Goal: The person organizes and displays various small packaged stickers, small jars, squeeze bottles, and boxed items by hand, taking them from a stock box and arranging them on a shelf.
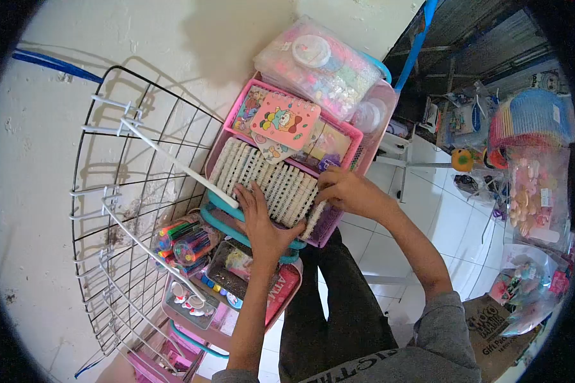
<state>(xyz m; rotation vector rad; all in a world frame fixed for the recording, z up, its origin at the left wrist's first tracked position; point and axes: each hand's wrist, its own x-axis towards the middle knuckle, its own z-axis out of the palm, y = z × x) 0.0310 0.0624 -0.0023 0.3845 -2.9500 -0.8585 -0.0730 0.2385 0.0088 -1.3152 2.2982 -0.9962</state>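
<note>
A row of small spiral notebooks point(265, 182) stands packed on edge in a purple basket point(326, 228), wire bindings facing up. My left hand point(262, 220) lies across the near side of the row, fingers spread and thumb stretched towards its right end. At that right end my right hand point(346, 195) has its fingers curled and closed at the top of an end notebook point(315, 220); the fingertips are partly hidden. Just behind the row, a pink-covered spiral notebook point(285, 121) lies on other items in a pink basket point(358, 142).
A wire grid rack point(153, 147) with long hooks leans at the left, one white hook point(179, 165) reaching close to my left hand. A clear bag of pastel pieces point(319, 70) sits behind. Markers point(185, 242) and a red item point(284, 290) lie below; packaged goods point(533, 191) hang right.
</note>
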